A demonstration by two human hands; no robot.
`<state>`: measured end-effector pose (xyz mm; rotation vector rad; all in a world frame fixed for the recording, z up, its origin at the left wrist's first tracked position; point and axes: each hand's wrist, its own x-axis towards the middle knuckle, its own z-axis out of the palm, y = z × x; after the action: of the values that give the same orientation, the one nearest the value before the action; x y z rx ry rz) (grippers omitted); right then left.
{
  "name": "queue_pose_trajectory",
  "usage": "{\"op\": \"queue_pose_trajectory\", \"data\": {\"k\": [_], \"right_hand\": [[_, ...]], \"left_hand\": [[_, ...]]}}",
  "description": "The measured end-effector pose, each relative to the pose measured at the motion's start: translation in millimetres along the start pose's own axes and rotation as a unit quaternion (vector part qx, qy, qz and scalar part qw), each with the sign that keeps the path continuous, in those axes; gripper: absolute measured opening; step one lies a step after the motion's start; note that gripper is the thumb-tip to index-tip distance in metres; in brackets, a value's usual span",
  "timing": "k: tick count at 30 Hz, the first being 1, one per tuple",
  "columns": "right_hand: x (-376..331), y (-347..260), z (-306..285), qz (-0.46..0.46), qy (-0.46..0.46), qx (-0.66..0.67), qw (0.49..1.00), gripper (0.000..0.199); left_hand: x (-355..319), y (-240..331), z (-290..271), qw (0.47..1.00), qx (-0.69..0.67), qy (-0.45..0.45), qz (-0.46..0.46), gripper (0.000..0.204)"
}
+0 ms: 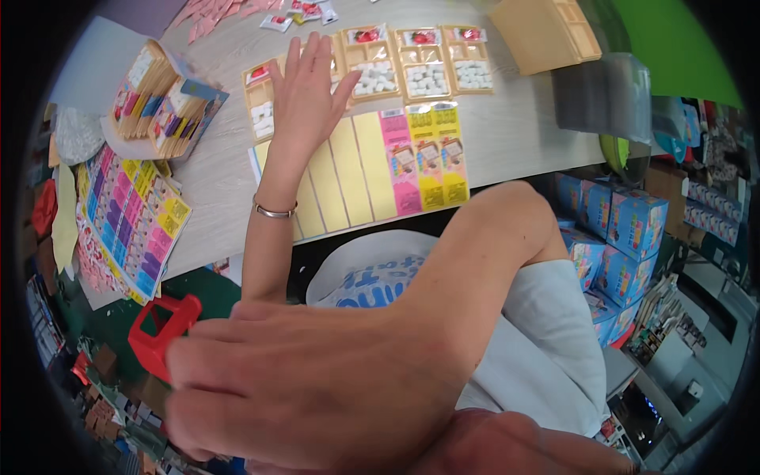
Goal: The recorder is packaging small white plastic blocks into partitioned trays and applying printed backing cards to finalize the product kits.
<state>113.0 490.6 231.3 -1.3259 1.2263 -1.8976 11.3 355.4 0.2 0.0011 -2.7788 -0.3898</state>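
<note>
My left hand [307,95], with a bracelet on its wrist, lies fingers stretched over a row of tan compartment trays [398,93]. The trays hold small white pieces [426,79] and red-and-white packets [420,37]. Under my left wrist, printed card strips [348,170] in pale yellow, pink and bright yellow lie along the table's near edge. Large and close, my right hand [317,380] is bent inward with curled fingers; its fingertips are hidden. A red plastic frame [161,332] shows beside those fingers; whether they touch it I cannot tell.
At left on the table [214,166] stands a box of upright filled trays [158,107], with colourful printed sheets [131,214] near it. Stacked tan trays [546,36] and a clear grey bin [603,95] are at far right. Blue boxes [613,229] are piled below the right edge.
</note>
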Motion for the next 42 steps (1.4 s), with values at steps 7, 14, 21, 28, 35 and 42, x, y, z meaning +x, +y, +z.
{"op": "queue_pose_trajectory", "data": {"k": [7, 14, 21, 28, 35, 42], "right_hand": [[-119, 86, -211, 0.141, 0.29, -0.455, 0.83, 0.029], [-176, -16, -250, 0.07, 0.373, -0.673, 0.635, 0.022], [-222, -91, -304, 0.282, 0.458, -0.655, 0.531, 0.022], [-257, -105, -344, 0.346, 0.485, -0.366, 0.715, 0.019], [-253, -102, -341, 0.373, 0.41, -0.601, 0.576, 0.021], [-228, -77, -244, 0.035, 0.451, -0.33, 0.829, 0.015]], "left_hand": [[60, 95, 62, 0.983, -0.05, -0.076, 0.157, 0.057], [89, 131, 93, 0.975, 0.032, -0.107, 0.19, 0.06], [81, 126, 98, 0.98, -0.05, -0.074, 0.18, 0.072], [46, 149, 44, 0.964, -0.146, -0.09, 0.202, 0.067], [30, 162, 15, 0.947, -0.23, -0.136, 0.18, 0.064], [12, 200, -4, 0.693, -0.696, -0.182, -0.049, 0.04]]}}
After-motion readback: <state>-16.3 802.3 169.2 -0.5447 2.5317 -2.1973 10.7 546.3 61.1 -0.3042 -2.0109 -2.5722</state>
